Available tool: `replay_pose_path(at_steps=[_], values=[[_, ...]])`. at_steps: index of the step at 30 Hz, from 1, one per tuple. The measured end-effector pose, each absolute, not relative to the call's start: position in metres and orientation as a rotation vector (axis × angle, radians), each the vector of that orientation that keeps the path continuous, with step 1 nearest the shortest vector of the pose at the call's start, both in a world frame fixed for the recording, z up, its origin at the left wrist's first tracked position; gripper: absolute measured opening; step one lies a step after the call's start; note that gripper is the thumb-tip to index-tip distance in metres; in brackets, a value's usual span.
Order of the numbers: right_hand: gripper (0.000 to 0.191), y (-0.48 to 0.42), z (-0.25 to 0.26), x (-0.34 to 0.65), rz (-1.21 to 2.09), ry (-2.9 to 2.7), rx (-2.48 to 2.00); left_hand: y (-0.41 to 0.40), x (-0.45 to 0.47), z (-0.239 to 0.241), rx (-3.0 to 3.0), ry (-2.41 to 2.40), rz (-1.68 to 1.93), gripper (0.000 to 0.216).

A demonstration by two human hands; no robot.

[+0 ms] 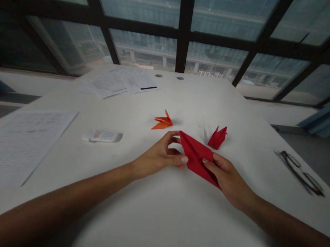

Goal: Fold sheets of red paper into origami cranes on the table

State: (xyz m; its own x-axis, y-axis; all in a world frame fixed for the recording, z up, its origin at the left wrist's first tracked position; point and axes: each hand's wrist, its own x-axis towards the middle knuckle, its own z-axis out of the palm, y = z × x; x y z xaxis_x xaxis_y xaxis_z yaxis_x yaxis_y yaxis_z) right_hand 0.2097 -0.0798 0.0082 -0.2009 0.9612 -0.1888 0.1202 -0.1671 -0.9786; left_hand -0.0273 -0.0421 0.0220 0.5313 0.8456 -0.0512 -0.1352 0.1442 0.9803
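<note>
A folded sheet of red origami paper [195, 154] is held up above the white table, tilted down to the right. My right hand [228, 177] grips its lower right side, thumb on the face and the fingers mostly hidden behind. At the paper's left edge, my left hand [169, 154] has its thumb and fingers curled around, pinching that side. Beyond my hands lie an orange folded paper figure [163, 121] and, farther right, a red folded paper figure [218, 137], both with pointed tips.
A white packet with printing [105, 136] lies left of my hands. Printed sheets [114, 83] spread at the back left, another sheet [30, 143] at the left. Eyeglasses [302, 173] rest near the right edge. The table [138, 224] reaches toward large windows.
</note>
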Motion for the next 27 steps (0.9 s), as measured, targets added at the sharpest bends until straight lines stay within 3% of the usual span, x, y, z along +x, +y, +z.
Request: replay_pose_path(at_steps=[6, 12, 18, 27], values=[[0.035, -0.084, 0.002, 0.203, 1.588, -1.16, -1.196, -0.055, -0.007, 0.005, 1.223, 0.672, 0.784, 0.041], [0.038, -0.092, 0.003, 0.198, 1.741, -1.092, -1.142, -0.057, -0.004, 0.003, 1.238, 0.649, 0.785, 0.039], [0.035, -0.088, 0.004, 0.2, 1.467, -1.415, -1.292, -0.056, -0.008, -0.001, 1.24, 0.67, 0.793, 0.052], [0.031, -0.093, 0.004, 0.198, 1.26, -1.599, -1.321, -0.055, -0.008, 0.001, 1.322, 0.708, 0.918, 0.041]])
